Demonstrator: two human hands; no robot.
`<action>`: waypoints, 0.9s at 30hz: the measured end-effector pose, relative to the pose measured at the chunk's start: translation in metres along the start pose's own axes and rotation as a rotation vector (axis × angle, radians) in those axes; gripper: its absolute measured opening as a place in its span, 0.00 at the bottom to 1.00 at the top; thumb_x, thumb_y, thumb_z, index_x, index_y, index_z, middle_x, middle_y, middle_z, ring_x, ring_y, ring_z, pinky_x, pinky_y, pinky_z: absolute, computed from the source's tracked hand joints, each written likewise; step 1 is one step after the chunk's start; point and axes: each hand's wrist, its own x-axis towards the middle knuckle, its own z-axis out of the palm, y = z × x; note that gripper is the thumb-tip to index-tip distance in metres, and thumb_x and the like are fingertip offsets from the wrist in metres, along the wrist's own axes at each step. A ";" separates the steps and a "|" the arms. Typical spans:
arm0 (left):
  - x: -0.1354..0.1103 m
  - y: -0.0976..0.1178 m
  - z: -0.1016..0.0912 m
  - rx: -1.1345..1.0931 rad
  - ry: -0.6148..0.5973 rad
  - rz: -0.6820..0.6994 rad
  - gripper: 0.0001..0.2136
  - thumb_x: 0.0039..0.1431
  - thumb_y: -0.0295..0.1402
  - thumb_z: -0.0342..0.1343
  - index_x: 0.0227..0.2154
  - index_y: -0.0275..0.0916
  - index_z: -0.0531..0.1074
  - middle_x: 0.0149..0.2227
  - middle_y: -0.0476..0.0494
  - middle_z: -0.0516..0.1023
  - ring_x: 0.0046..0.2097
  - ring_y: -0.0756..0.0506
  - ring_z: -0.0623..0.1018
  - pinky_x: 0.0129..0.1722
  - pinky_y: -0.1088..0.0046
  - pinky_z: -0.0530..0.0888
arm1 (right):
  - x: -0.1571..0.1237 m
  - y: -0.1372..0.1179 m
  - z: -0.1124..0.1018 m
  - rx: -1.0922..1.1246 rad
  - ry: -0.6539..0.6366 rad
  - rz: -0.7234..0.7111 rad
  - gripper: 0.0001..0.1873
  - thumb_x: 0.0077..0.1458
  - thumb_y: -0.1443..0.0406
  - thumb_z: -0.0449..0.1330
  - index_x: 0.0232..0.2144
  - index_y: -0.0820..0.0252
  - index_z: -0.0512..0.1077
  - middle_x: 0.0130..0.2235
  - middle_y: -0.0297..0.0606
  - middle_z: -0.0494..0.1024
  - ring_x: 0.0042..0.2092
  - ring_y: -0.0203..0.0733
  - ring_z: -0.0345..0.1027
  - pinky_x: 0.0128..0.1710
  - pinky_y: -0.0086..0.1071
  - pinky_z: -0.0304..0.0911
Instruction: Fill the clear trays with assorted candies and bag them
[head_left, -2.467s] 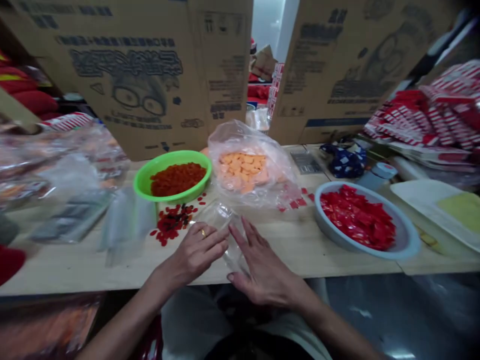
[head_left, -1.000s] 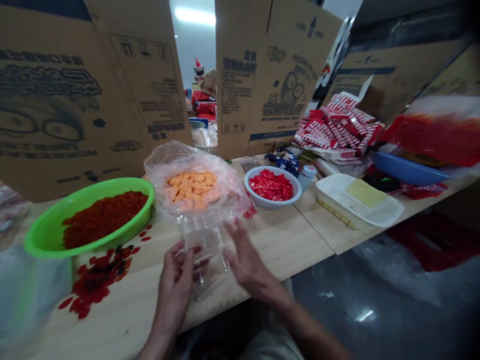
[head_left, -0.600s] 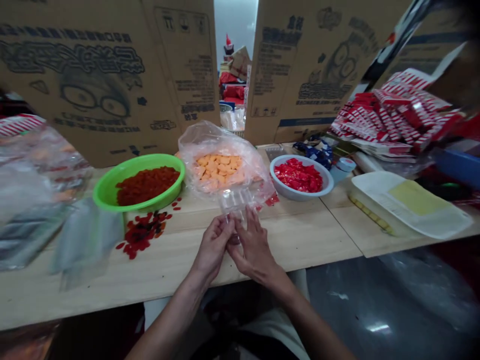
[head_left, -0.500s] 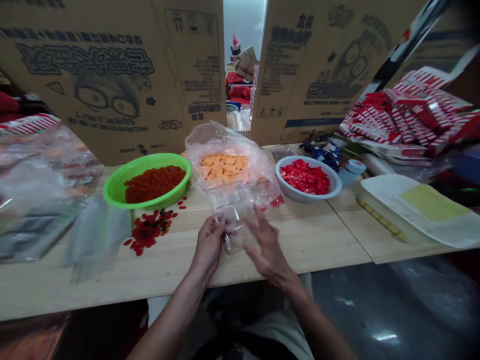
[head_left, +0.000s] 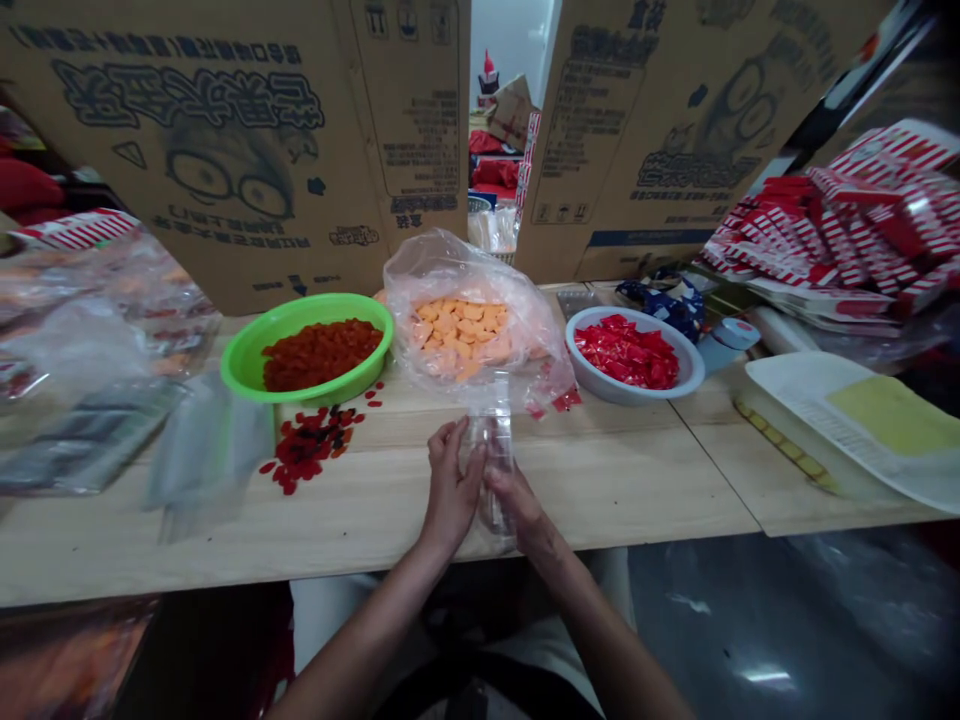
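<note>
Between my two hands stands a clear plastic tray, tilted up on its edge near the front of the table. My left hand grips it from the left side, fingers closed along it. From the right, my right hand is closed on the same tray, thumb towards me. Just beyond the tray lies an open clear bag of orange pieces. A green bowl of dark orange-red pieces is to the left, and a pale blue bowl of red wrapped packets to the right.
Loose red and black pieces lie by the green bowl. Clear plastic sleeves are at the left. A white tray and striped red packages stand at the right. Large cartons wall off the back.
The clear tray has gone from lying nearly flat to standing on its edge. My right hand has moved in from an open, spread pose and closed on it. The view has shifted slightly.
</note>
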 end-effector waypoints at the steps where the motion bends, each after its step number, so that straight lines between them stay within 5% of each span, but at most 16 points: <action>1: -0.003 0.005 -0.003 0.000 0.016 0.044 0.19 0.58 0.44 0.60 0.51 0.45 0.74 0.56 0.39 0.65 0.58 0.40 0.68 0.57 0.64 0.67 | 0.001 0.000 -0.001 -0.011 -0.031 -0.008 0.38 0.53 0.46 0.62 0.63 0.50 0.63 0.60 0.41 0.72 0.61 0.55 0.65 0.64 0.54 0.57; 6: -0.016 0.023 -0.014 -0.393 -0.154 -0.042 0.15 0.60 0.46 0.59 0.41 0.39 0.77 0.44 0.41 0.75 0.47 0.43 0.74 0.49 0.69 0.70 | -0.001 -0.006 -0.002 -0.307 -0.022 -0.059 0.41 0.58 0.43 0.55 0.67 0.52 0.56 0.61 0.43 0.69 0.64 0.56 0.60 0.65 0.54 0.55; 13: -0.013 0.012 -0.018 -0.814 -0.148 -0.319 0.15 0.43 0.36 0.74 0.33 0.39 0.77 0.34 0.50 0.77 0.37 0.52 0.74 0.44 0.77 0.70 | 0.001 -0.004 0.000 -0.632 -0.064 -0.112 0.39 0.65 0.43 0.44 0.71 0.45 0.38 0.74 0.30 0.35 0.73 0.45 0.20 0.71 0.53 0.26; 27: -0.001 -0.010 -0.022 -0.915 -0.136 -0.401 0.15 0.42 0.35 0.73 0.32 0.36 0.78 0.30 0.49 0.77 0.32 0.51 0.73 0.39 0.75 0.70 | 0.015 -0.001 0.004 -0.552 -0.145 -0.003 0.45 0.61 0.41 0.49 0.72 0.52 0.39 0.74 0.35 0.36 0.73 0.44 0.26 0.71 0.49 0.28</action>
